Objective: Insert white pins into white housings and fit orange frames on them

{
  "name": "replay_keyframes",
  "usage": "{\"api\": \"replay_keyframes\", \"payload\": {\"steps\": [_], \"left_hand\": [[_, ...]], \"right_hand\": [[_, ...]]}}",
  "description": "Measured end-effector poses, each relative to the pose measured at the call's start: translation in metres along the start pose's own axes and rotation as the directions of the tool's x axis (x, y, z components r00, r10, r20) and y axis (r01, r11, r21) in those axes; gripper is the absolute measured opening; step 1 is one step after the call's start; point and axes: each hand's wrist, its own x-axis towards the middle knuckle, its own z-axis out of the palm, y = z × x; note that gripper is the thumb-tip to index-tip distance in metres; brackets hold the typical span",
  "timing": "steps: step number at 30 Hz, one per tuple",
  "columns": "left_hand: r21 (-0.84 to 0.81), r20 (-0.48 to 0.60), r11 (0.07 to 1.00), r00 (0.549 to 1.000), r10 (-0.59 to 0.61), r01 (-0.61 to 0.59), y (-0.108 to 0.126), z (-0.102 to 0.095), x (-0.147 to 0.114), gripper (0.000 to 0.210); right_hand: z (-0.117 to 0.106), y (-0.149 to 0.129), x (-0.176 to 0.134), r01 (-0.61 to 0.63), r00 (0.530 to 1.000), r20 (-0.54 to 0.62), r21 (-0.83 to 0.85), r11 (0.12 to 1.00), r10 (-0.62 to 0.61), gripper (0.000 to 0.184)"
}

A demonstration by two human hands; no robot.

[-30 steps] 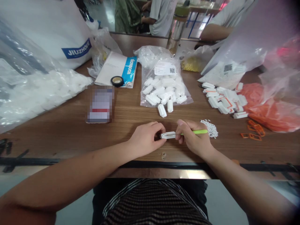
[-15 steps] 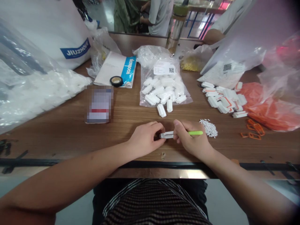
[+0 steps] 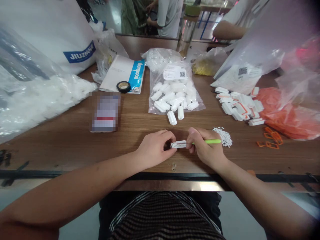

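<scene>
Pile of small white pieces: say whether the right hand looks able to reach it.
Likely yes: the pile lies beside the right hand, nothing visible between, though that hand holds a green tool.

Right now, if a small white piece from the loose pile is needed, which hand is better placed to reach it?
Probably the right hand: it is nearest the pile of small white pieces, though it holds a green tool. The left hand is farther away, gripping the white housing.

JIUZHOU…: white sack point(image 3: 47, 30), worktop point(image 3: 140, 123) far-left corner | NOTEBOOK: notebook point(image 3: 115, 71), toward far edge | QR codes, small print illegible: middle bag point(image 3: 156, 60), right-hand bag point(image 3: 265, 40)
</scene>
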Motion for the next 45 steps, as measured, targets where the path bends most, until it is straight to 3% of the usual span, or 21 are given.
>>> {"api": "replay_keyframes", "payload": {"steps": [8, 15, 21, 29, 39, 45], "left_hand": [[-0.003, -0.004, 1.000, 1.000, -0.004, 0.004, -0.0004, 0.0012, -0.0001, 0.011], [-0.003, -0.009, 1.000, 1.000, -0.012, 0.011, -0.0004, 0.0017, 0.0000, 0.011], [-0.015, -0.006, 1.000, 1.000, -0.008, 0.008, -0.0002, 0.0007, -0.0002, 0.010], [-0.020, -0.007, 1.000, 1.000, -0.014, 0.014, -0.0012, 0.0005, 0.0000, 0.011], [-0.026, -0.014, 1.000, 1.000, -0.012, 0.012, -0.0011, 0.0015, 0.0003, 0.010], [-0.030, -0.009, 0.999, 1.000, -0.014, 0.014, -0.0010, 0.0005, 0.0003, 0.010]], "right_hand": [[0.0003, -0.0002, -0.0013, 0.010, 1.000, 0.002, -0.011, 1.000, -0.010, 0.047], [0.0011, -0.0046, -0.0007, 0.031, 0.999, 0.019, -0.136, 0.990, -0.029, 0.047], [-0.0016, -0.0043, -0.0003, -0.038, 0.999, -0.028, 0.037, 0.999, 0.040, 0.047], [-0.0019, 0.0000, -0.0009, -0.047, 0.999, -0.024, 0.032, 0.998, 0.048, 0.047], [-0.0022, -0.0042, -0.0029, 0.112, 0.994, 0.038, -0.205, 0.972, -0.106, 0.045], [-0.0023, 0.0005, -0.0012, -0.007, 0.999, -0.040, 0.016, 1.000, 0.007, 0.046]]}}
